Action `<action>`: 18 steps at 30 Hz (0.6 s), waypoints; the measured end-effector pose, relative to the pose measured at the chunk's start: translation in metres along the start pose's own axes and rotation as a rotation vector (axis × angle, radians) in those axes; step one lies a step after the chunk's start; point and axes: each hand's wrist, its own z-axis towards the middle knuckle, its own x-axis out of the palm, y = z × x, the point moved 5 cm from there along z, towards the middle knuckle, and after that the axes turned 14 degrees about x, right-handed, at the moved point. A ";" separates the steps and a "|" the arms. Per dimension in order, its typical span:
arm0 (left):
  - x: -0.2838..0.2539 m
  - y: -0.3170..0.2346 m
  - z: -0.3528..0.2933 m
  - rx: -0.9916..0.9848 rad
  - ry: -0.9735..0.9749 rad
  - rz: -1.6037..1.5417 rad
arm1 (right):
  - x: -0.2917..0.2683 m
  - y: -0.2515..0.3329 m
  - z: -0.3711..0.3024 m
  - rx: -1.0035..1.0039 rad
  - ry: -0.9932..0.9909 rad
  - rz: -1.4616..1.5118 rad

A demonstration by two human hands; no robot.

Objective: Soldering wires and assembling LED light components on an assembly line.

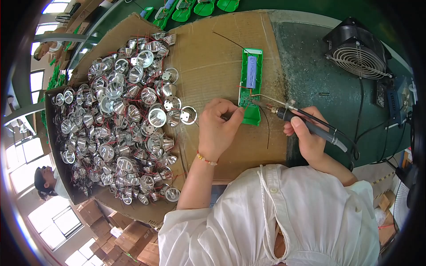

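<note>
A green plastic housing (252,117) lies lengthwise on the cardboard, holding a purple cylindrical battery (251,73). In my right hand (311,141) is a soldering iron (310,127) with a thin metal feed tube along it; its tip end is over the lower part of the housing. My left hand (216,131) has its thumb and fingertips pressed together at the housing's left edge. What they pinch is hidden or too small to name. Beside its knuckles lies a silvery reflector cup (188,115). Dark thin wires stick out from the housing's top and right side.
A cardboard box (55,115) heaped with silvery reflector cups and red wires stands at left. A black fan (357,51) with a round grille sits at the right back. Several green housings (181,12) lie along the far edge. Cables hang at right; a person (51,179) is at far left.
</note>
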 end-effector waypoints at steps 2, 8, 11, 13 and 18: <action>-0.001 0.000 0.000 -0.017 0.002 0.002 | -0.001 0.003 -0.002 -0.039 -0.010 0.007; -0.002 0.000 0.000 -0.012 -0.006 0.011 | -0.010 0.010 -0.004 -0.107 -0.016 0.027; -0.001 0.001 0.001 -0.010 0.012 0.040 | -0.016 0.011 -0.005 -0.110 -0.030 0.031; -0.003 -0.003 0.000 -0.110 -0.059 -0.105 | -0.026 0.014 -0.003 -0.147 -0.065 0.034; -0.005 0.004 0.002 -0.113 0.236 0.179 | -0.055 0.014 -0.005 -0.177 -0.150 0.030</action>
